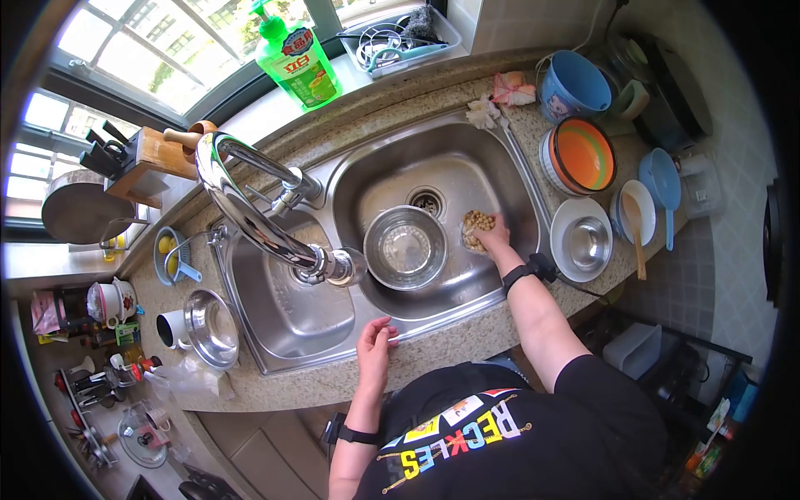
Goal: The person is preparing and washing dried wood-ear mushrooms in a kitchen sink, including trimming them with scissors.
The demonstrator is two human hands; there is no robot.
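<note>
Head view: round tan pieces (pixel 477 222) in right grip (pixel 493 235).

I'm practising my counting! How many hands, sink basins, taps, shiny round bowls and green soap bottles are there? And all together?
Left hand and right hand: 2
Sink basins: 2
Tap: 1
Shiny round bowls: 3
Green soap bottle: 1
Total: 9
</note>
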